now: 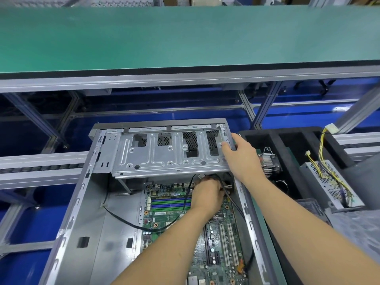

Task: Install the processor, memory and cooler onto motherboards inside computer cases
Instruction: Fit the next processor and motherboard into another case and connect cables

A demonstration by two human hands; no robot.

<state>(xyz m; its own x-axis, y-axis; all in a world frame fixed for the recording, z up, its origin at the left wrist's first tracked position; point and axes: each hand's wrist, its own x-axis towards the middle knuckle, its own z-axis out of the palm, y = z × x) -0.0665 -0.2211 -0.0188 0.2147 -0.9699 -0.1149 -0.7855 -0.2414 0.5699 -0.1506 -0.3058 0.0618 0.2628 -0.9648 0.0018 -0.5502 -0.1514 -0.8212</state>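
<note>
Right hand (240, 155) grips drive cage (164, 153); left hand (207, 195) grasps cables (223, 185) above motherboard (218, 233); no legible writing

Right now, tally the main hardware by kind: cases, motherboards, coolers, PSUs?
Computer case: 1
Motherboard: 1
Cooler, in the black foam tray: 1
Power supply: 1
Total: 4
</note>
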